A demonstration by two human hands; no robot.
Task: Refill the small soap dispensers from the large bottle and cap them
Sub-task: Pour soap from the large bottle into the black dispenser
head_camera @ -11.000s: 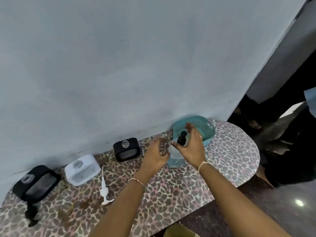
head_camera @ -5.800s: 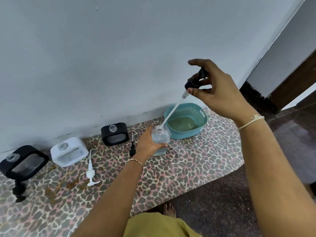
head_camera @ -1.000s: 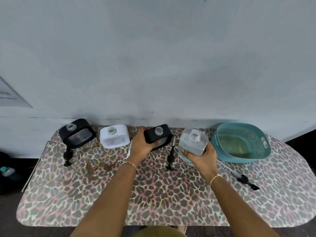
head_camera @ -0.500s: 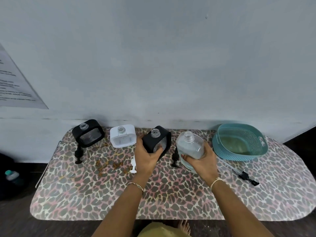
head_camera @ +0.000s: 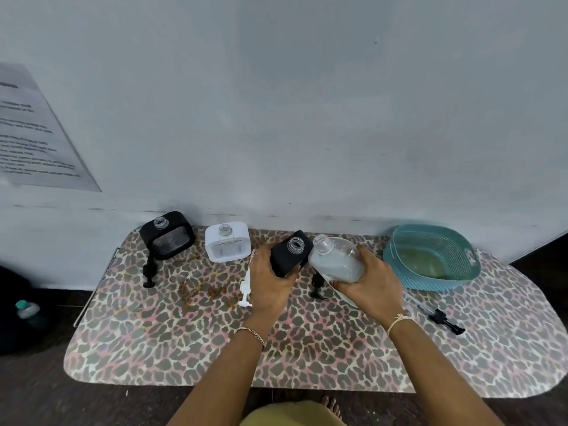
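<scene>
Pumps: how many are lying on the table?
4. Left black pump by the far-left dispenser; white pump beside the left hand; middle black pump between the hands; long pump right of the right hand, before the basket. Others could hide under the hands.

The large bottle [head_camera: 336, 262] looked like clear, glossy plastic. The black dispenser [head_camera: 287, 256] next to it had a matt plastic shell; the white dispenser [head_camera: 227, 245] was smooth plastic. The teal basket [head_camera: 430, 256] was perforated plastic. The table [head_camera: 307, 348] wore a leopard-print covering, smooth and faintly shiny. The wall [head_camera: 276, 103] was matt paint, the sheet [head_camera: 33, 133] on it paper
</scene>
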